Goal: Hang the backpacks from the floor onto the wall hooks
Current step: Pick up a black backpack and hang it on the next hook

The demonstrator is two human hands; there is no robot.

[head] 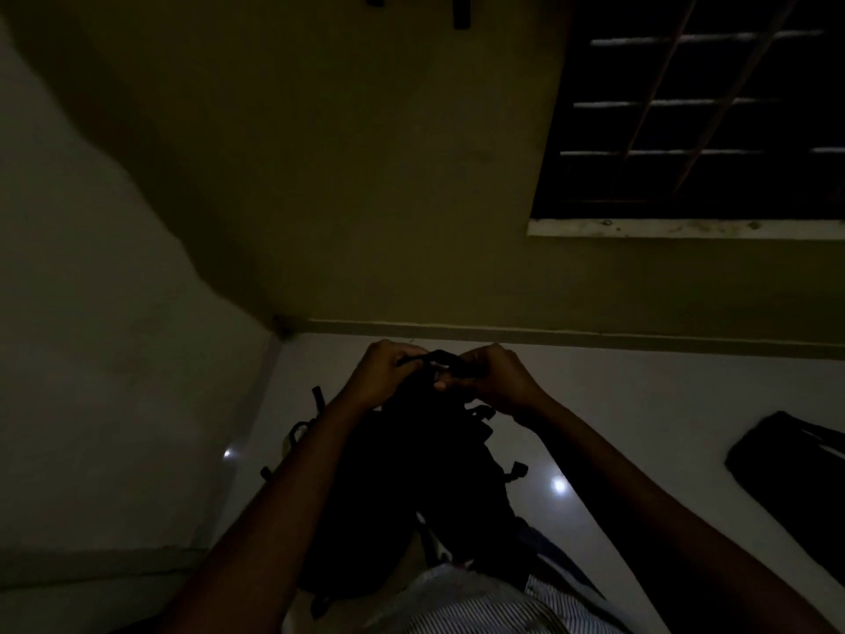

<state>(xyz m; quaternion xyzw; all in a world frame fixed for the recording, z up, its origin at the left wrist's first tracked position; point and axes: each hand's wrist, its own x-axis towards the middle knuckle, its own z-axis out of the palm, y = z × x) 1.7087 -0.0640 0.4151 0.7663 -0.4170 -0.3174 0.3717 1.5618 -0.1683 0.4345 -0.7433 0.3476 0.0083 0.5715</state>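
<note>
A: What sits closest to the camera?

B: A striped shirt (480, 606) at the bottom edge, with both bare forearms reaching forward from either side of it.

A: And between the arms?

B: A black backpack (411, 487), held up in front of the person. It is very dark, so only its outline, a few dangling straps and some buckles can be made out. Its lower part hangs down toward the shirt.

A: What are the hands doing?

B: The left hand (382, 375) and the right hand (496, 377) meet at the top of the backpack, above the pale floor (640, 404). Both are closed around the top loop (436, 357), a dark band of webbing that arches between them. The left hand's fingers (402, 359) curl over one end, and the right hand pinches the other end.

A: Is anything else on the floor?

B: Yes, a second dark bag (786, 469) lies flat at the right, well apart from the held one. Two small bright glints of light reflect off the glossy floor.

A: Farther back?

B: The floor meets a yellowish wall (343, 176) along a low skirting. A barred window (695, 107) with a pale sill is at the upper right. At the very top edge, two dark wall hooks (462, 11) show, cut off by the frame, well above the hands.
</note>
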